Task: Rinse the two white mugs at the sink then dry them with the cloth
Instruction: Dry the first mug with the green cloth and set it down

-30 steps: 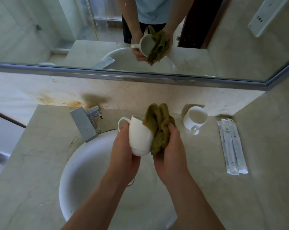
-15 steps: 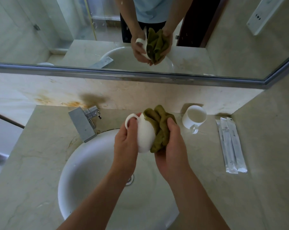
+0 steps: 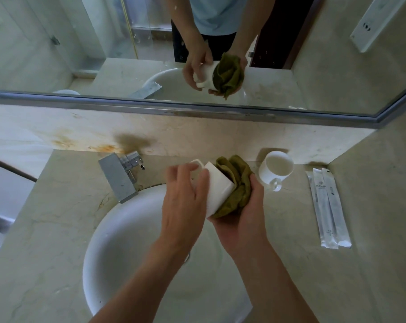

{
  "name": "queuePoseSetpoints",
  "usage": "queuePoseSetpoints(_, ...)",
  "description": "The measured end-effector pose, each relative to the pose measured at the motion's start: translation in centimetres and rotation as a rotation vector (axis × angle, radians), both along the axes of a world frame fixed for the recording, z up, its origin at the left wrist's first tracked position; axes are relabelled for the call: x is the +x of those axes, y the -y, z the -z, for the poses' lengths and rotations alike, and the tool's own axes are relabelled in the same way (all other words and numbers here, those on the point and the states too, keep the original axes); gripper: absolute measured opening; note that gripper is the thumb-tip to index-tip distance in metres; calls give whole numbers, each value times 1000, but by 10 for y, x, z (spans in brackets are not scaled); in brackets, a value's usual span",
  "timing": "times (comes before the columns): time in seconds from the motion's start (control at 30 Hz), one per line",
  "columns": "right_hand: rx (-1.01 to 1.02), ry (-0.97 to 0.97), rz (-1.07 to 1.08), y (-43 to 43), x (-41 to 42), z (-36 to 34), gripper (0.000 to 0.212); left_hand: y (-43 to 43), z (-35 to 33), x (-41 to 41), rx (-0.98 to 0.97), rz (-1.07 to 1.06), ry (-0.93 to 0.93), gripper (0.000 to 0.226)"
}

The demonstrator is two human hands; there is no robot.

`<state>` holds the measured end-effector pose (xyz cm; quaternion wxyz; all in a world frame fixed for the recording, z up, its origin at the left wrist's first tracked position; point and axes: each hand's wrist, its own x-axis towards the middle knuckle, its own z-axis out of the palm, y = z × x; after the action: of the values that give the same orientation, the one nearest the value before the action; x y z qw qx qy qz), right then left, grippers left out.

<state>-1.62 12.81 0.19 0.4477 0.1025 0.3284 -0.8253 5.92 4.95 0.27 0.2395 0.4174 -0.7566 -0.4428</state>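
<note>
Drying step, mug one. Left hand (image 3: 185,201) is wrapped over the white mug (image 3: 218,190), fingers closed round the body near the handle end. Right hand (image 3: 246,217) cups an olive-green cloth (image 3: 234,185), clamped against the mug's open end, part of the cloth stuffed inside. Mug is tilted, held in the air above the back rim of the basin (image 3: 118,229), not touching it.

Second white mug (image 3: 276,170) stands upright on the counter to the right, near the back wall, handle toward the person. Can't tell if it's wet or already dried.

Risks, my read:
- Glazed mug, possibly still wet, with little palm contact. A twist of the cloth could spin it out of the left hand; it'd drop into the ceramic basin and chip.
- Right elbow swing could clip the second mug or the sachets (image 3: 327,206) lying flat further right.
- Cloth bunched inside may miss the bottom, leaving water.

Surface: polished beige marble-look counter (image 3: 46,229), hard, unforgiving. Round white vessel basin, square chrome tap (image 3: 118,178) at its back left, no water visibly running. Rusty stain on the backsplash behind the tap. Wide metal-framed mirror (image 3: 57,54) above.
</note>
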Motion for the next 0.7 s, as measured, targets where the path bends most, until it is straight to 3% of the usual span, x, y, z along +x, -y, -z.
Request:
queuePoseSetpoints(0.17, 132, -70, 15, 2, 7, -7, 50, -4, 5, 8, -89, 75, 93, 77)
queuePoseSetpoints(0.3, 226, -133, 39, -2, 6, -14, 46, 10, 8, 11, 58, 217, 30, 85)
queuePoseSetpoints(0.43, 284, -225, 89, -2, 3, -12, 41, 18, 13, 13, 366, 196, -154, 60)
queuePoseSetpoints(0.57, 332, -318, 125, 0, 1, -13, 36, 12, 13, 11, 1047, 171, -476, 66)
queuePoseSetpoints(0.63, 341, -338, 109, 0, -2, -14, 35, 13, 11, 11, 1142, 233, -529, 70)
queuePoseSetpoints(0.7, 349, -342, 76, -2, -4, -15, 34, 14, 14, 9, 1091, 286, -511, 70)
